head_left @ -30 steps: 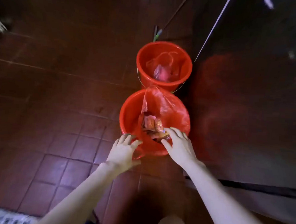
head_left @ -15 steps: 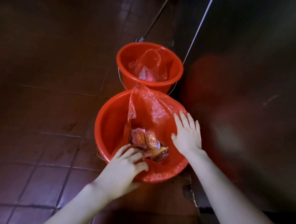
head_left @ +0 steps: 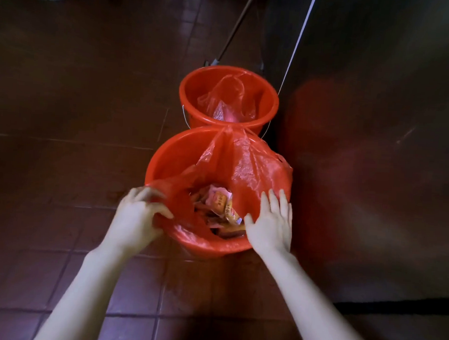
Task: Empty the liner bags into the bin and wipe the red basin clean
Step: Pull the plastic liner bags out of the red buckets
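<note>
left hand (head_left: 138, 214): fingers clamped on red liner bag (head_left: 254, 168) edge at near bucket (head_left: 164, 159) rim | right hand (head_left: 271, 224): fingers straight, slightly apart, flat on liner bag | near bucket: on tiled floor (head_left: 62, 161), just beside far bucket (head_left: 188, 95) | wrappers (head_left: 220, 202) inside liner bag: print too blurred to read

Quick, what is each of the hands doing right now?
Left hand: closed, gripping the edge of the red bag.
Right hand: open, fingers straight, laid flat on the same bag.
</note>
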